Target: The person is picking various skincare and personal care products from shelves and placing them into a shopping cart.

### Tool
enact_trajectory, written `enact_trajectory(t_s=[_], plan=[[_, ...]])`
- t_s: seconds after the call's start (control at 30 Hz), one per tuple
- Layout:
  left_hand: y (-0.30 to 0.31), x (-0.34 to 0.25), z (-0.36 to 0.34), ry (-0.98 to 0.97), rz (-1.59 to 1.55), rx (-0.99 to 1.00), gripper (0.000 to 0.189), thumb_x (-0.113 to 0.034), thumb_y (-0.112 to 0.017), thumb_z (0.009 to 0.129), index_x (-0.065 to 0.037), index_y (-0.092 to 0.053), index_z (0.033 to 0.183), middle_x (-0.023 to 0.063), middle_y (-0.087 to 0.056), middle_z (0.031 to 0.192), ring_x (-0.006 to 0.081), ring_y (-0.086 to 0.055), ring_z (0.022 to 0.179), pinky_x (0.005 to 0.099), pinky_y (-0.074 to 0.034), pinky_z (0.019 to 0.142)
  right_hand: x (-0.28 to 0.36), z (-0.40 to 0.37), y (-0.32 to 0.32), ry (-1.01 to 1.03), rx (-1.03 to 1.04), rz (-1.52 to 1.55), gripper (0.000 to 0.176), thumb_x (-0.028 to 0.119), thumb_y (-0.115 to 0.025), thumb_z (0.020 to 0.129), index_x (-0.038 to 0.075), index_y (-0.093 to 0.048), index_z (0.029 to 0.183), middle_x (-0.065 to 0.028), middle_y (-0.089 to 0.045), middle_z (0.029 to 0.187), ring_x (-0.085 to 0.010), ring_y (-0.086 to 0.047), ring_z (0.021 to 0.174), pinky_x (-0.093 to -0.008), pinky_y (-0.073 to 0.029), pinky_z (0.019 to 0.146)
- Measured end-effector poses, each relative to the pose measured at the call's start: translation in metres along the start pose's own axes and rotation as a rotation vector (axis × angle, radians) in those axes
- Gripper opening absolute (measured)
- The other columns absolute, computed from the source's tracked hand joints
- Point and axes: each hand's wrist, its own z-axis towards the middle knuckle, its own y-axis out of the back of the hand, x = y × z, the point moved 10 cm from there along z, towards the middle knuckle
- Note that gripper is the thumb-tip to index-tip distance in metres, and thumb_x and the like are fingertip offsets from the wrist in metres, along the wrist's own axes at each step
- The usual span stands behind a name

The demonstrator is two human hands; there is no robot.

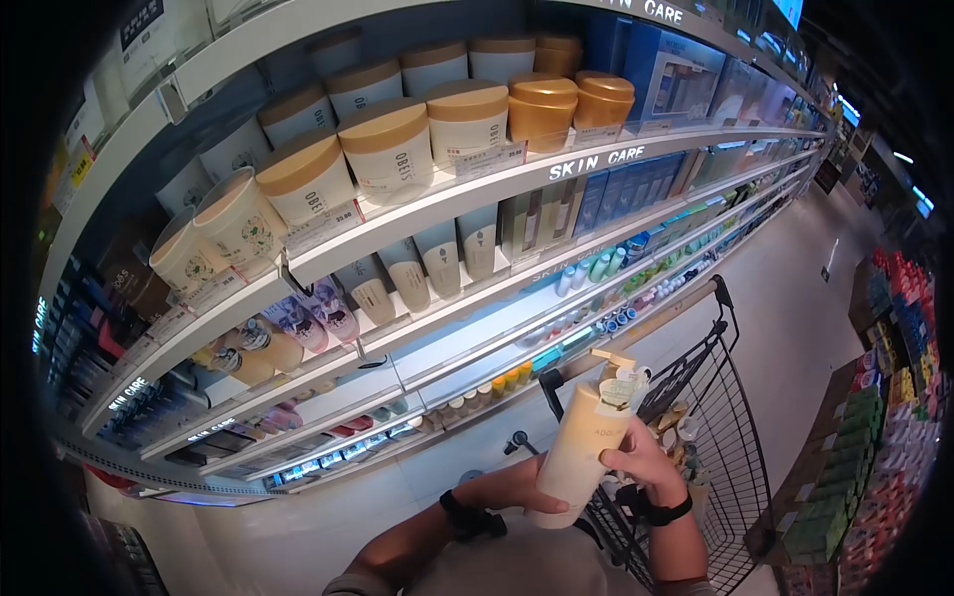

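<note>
A cream pump bottle (pixel 581 447) with a pale yellow pump head and a clear tag near its neck is held in front of my body, tilted to the right at the top. My left hand (pixel 517 484) is closed around its lower left side, near the base. Against its right side, my right hand (pixel 644 459) grips it with the thumb across the front. Part of the printed lettering shows above my right thumb. Both wrists wear black bands.
A black wire shopping cart (pixel 747 422) with several goods inside stands just beyond my right hand. Along the left and front runs a lit skin care shelf (pixel 467 199) with tubs, tubes and bottles. Stacked packages (pixel 835 487) line the aisle's right side.
</note>
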Motion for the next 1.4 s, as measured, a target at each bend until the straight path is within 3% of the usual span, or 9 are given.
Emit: enact_trajectory(t_s=[0.07, 0.2, 0.43, 0.5, 0.63, 0.7, 0.83, 1.0, 1.4], plan=[[-0.012, 0.01, -0.008, 0.063, -0.283, 0.155, 0.085, -0.026, -0.079, 0.082, -0.003, -0.031, 0.148, 0.0163, -0.052, 0.138, 0.0272, -0.056, 0.125, 0.0414, -0.044, 0.107, -0.006, 0.005, -0.016, -0.056, 0.08, 0.021, 0.082, 0.029, -0.083, 0.081, 0.003, -0.037, 0.144, -0.0074, -0.057, 0.13, -0.0154, -0.056, 0.115, -0.0324, -0.046, 0.098], [-0.005, 0.0, -0.023, 0.064, -0.469, 0.18, 0.086, -0.034, -0.076, 0.085, -0.003, -0.029, 0.149, 0.0171, -0.053, 0.139, 0.0295, -0.055, 0.128, 0.0438, -0.042, 0.109, -0.012, 0.016, -0.036, -0.075, 0.118, 0.083, 0.081, 0.025, -0.081, 0.082, 0.003, -0.036, 0.144, -0.0073, -0.059, 0.126, -0.0142, -0.059, 0.11, -0.0307, -0.05, 0.091], [0.004, -0.003, -0.024, -0.04, -0.518, 0.184, 0.089, -0.047, -0.072, 0.088, -0.003, -0.029, 0.151, 0.0151, -0.049, 0.142, 0.0266, -0.058, 0.123, 0.0406, -0.045, 0.107, -0.02, 0.025, -0.029, -0.05, 0.045, 0.034, 0.072, 0.024, -0.082, 0.081, 0.002, -0.043, 0.138, -0.0071, -0.062, 0.119, -0.014, -0.061, 0.104, -0.0297, -0.052, 0.086], [0.011, 0.008, -0.021, -0.021, -0.57, 0.125, 0.09, -0.051, -0.063, 0.094, -0.008, -0.014, 0.157, 0.0138, -0.04, 0.149, 0.0254, -0.052, 0.13, 0.0405, -0.04, 0.11, -0.023, 0.026, -0.026, -0.075, 0.009, 0.058, 0.07, 0.023, -0.082, 0.081, 0.001, -0.044, 0.136, -0.0073, -0.063, 0.118, -0.0146, -0.062, 0.105, -0.0308, -0.051, 0.089], [0.028, 0.023, -0.013, 0.05, -0.551, -0.046, 0.085, -0.049, -0.053, 0.1, -0.013, -0.002, 0.159, 0.0117, -0.032, 0.153, 0.0226, -0.042, 0.138, 0.0395, -0.036, 0.113, -0.019, 0.027, -0.009, 0.0, -0.159, 0.098, 0.067, 0.022, -0.082, 0.08, 0.001, -0.047, 0.133, -0.0082, -0.064, 0.117, -0.0162, -0.062, 0.106, -0.0318, -0.05, 0.093], [0.032, 0.025, -0.01, 0.046, -0.509, -0.072, 0.066, -0.039, -0.039, 0.106, -0.014, -0.006, 0.158, 0.0169, -0.042, 0.147, 0.0319, -0.052, 0.131, 0.0437, -0.043, 0.109, -0.02, 0.025, -0.004, 0.008, -0.199, 0.107, 0.065, 0.022, -0.082, 0.08, 0.001, -0.048, 0.132, -0.0084, -0.064, 0.118, -0.0165, -0.062, 0.107, -0.0317, -0.05, 0.093], [0.031, 0.026, -0.014, 0.125, -0.536, -0.137, 0.071, -0.037, -0.048, 0.104, -0.012, -0.008, 0.157, 0.0167, -0.042, 0.147, 0.031, -0.052, 0.131, 0.0428, -0.043, 0.109, -0.023, 0.023, -0.007, 0.005, -0.223, 0.129, 0.063, 0.02, -0.081, 0.08, 0.001, -0.049, 0.131, -0.0085, -0.064, 0.118, -0.0165, -0.062, 0.107, -0.0318, -0.05, 0.093], [0.023, 0.011, -0.001, 0.039, -0.385, -0.069, 0.09, -0.027, -0.076, 0.086, -0.004, -0.02, 0.153, 0.0112, -0.048, 0.138, 0.0205, -0.05, 0.127, 0.0361, -0.041, 0.107, -0.029, 0.018, 0.005, -0.007, -0.213, 0.123, 0.066, 0.019, -0.081, 0.08, 0.001, -0.047, 0.133, -0.0085, -0.064, 0.118, -0.0168, -0.062, 0.107, -0.0322, -0.05, 0.093], [0.01, 0.033, 0.02, 0.085, -0.209, 0.002, 0.087, -0.025, -0.077, 0.083, -0.004, -0.027, 0.151, 0.0078, -0.048, 0.138, 0.0158, -0.046, 0.126, 0.0337, -0.038, 0.106, -0.028, -0.015, 0.023, 0.026, -0.32, 0.073, 0.068, 0.025, -0.084, 0.077, 0.0, -0.048, 0.129, -0.0081, -0.063, 0.114, -0.0164, -0.063, 0.103, -0.0314, -0.05, 0.091]])
